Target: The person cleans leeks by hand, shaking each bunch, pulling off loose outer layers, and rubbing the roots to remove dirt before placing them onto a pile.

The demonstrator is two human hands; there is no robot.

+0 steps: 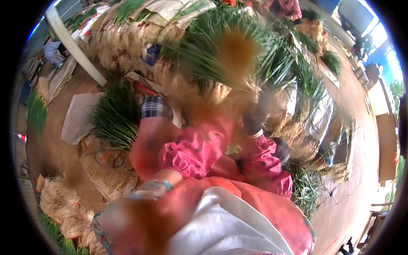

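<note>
My right hand [256, 112], in a dark glove, reaches forward beside the pale root ends of green onions [250, 86]. Its fingers are blurred, so I cannot make out a grip. From my left arm, a pink patterned sleeve cover [193, 151] stretches toward the middle; a brownish smear on the lens hides the left hand at its end. In front of both hands lies a big heap of green onions [204, 46], leaves spread, with straw-coloured roots. Another bunch of green onions [114, 114] rests to the left of my knee.
Brown sacking [104, 168] and root bundles [63, 206] lie on the floor at left. A pale post [74, 46] stands at upper left. Loose green leaves [304, 187] are at right. One person [55, 52] is at far left, another [289, 9] beyond the heap.
</note>
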